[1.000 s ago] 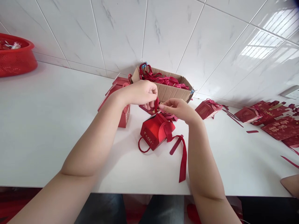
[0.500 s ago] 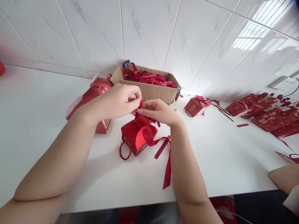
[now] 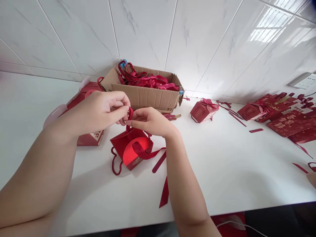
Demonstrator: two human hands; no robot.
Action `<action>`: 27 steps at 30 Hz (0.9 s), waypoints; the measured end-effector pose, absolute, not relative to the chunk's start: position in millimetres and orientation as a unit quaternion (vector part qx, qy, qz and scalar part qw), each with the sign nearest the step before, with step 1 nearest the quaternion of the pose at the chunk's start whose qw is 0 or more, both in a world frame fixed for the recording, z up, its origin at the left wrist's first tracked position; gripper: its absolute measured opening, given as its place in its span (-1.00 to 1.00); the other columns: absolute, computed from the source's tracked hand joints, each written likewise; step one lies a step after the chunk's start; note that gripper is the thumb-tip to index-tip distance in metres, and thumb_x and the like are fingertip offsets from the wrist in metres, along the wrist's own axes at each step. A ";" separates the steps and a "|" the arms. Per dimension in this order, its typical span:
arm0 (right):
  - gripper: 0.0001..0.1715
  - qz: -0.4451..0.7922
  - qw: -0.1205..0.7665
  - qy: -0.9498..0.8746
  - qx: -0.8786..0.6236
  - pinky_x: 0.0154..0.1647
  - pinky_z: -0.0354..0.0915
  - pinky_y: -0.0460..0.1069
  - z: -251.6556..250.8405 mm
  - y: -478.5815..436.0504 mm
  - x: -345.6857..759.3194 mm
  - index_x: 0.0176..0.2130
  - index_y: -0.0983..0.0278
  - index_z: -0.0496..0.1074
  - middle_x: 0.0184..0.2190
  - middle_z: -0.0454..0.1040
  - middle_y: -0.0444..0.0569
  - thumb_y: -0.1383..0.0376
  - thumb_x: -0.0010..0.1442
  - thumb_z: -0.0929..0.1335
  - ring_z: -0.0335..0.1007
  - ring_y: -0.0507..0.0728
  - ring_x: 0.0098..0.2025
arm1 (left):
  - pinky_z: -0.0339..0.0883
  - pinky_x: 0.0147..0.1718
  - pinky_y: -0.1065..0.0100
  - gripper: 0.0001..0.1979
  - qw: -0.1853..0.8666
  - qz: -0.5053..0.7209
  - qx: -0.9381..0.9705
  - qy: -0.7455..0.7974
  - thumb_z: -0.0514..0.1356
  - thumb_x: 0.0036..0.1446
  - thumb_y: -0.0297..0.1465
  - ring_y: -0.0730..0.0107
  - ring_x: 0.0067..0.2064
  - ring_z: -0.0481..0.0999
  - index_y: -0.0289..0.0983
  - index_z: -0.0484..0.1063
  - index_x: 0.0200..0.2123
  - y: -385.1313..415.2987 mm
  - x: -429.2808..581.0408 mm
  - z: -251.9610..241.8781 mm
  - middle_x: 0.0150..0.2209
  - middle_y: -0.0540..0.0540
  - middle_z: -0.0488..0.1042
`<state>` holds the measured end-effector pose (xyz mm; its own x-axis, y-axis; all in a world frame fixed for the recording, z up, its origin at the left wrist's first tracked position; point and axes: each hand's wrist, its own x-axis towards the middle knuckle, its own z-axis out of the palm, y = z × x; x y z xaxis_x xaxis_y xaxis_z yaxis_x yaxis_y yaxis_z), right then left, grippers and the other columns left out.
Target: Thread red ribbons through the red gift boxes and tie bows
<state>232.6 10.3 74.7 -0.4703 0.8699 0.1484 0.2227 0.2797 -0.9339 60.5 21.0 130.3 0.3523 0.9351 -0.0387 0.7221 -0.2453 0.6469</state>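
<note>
Tiled wall (image 3: 204, 42), white table (image 3: 222, 164), window reflection (image 3: 265, 28)

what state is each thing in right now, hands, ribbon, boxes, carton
left hand, pinching ribbon
right hand, pinching ribbon
red ribbon, held between both hands
front gift box, upright, closure unclear
cardboard carton, open, ribbons inside
middle gift box, closed, bow tied on top

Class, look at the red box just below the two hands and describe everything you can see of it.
The small red box looks like folded glossy card. It sits at an angle on the white table. A rounded, brighter red flap faces right, and a twisted cord handle hangs at its left. A red ribbon lies against the flap and trails right; above the box, the left hand and right hand pinch ribbon. Its far side is hidden.
</note>
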 end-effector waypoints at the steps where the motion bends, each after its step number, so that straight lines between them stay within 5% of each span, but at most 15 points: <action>1: -0.71 0.464 0.348 -0.723 -0.375 -0.30 0.26 -0.08 74.6 10.2 233.0 -0.36 0.31 0.46 -0.36 0.51 -0.09 0.11 0.12 0.40 0.35 0.01 -0.32 | 0.35 -0.29 0.43 -0.95 0.304 0.184 0.779 0.517 0.08 0.10 -0.38 0.40 -0.34 0.51 -0.21 0.30 -0.37 21.3 59.6 129.8 -0.47 0.09 0.52; 11: -0.85 0.469 0.328 -0.716 -0.400 -0.16 0.36 -0.03 73.0 10.7 235.4 -0.30 0.32 0.49 -0.27 0.56 -0.03 0.27 0.13 0.39 0.46 0.05 -0.22 | 0.44 -0.35 0.39 -0.94 0.313 0.250 0.769 0.498 0.06 0.11 -0.40 0.36 -0.38 0.58 -0.24 0.30 -0.36 28.0 50.3 127.1 -0.51 0.09 0.51; 27: -0.77 0.472 0.334 -0.711 -0.399 -0.19 0.31 -0.04 70.7 13.7 231.0 -0.33 0.31 0.46 -0.32 0.49 -0.07 0.17 0.10 0.41 0.38 0.05 -0.25 | 0.50 -0.34 0.40 -0.91 0.379 0.290 0.722 0.500 0.04 0.26 -0.39 0.38 -0.31 0.61 -0.26 0.26 -0.31 27.9 52.2 131.6 -0.41 0.05 0.51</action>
